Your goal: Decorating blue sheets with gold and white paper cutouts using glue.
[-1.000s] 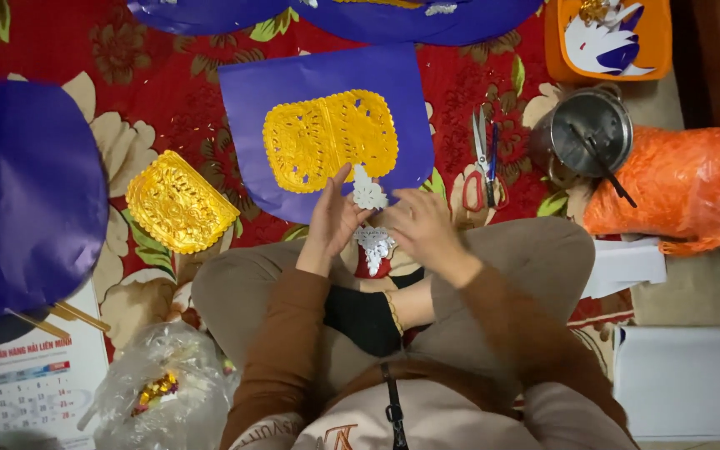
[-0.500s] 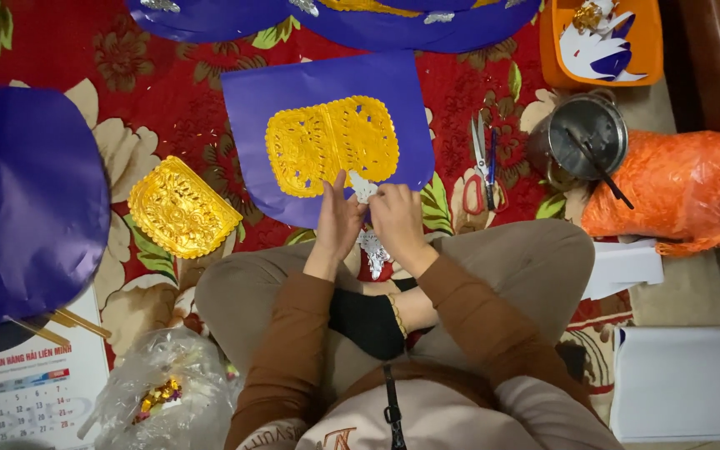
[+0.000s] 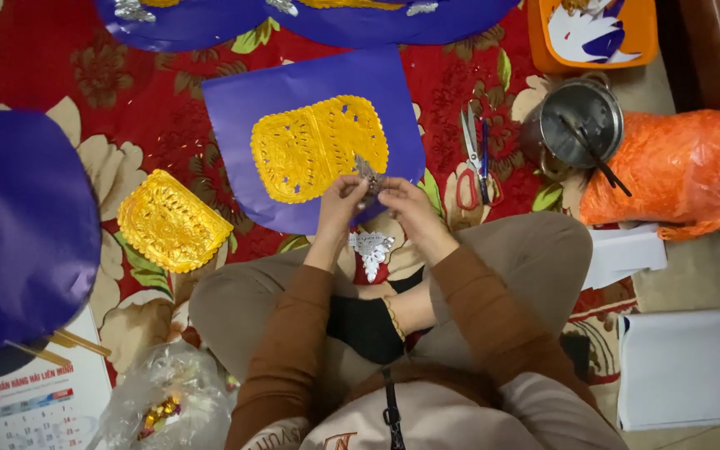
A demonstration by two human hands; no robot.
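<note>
above the purple sheet, both hands' fingers pinched on a small silver lacy cutout

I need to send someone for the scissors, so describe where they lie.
Start at the round metal pot on the red floral mat. Just left of it lie the red-handled scissors, blades pointing away from the person. A thin blue pen lies alongside; only the scissors have loop handles.

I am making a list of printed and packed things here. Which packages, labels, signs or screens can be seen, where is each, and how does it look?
Calendar sheet: bottom left corner, flat, white with a red and blue band.
Clear plastic bag: bottom left, beside the knee, crumpled, gold and red bits inside.
Orange plastic bag: right, bulging, beside the metal pot.
No screens or signs.
</note>
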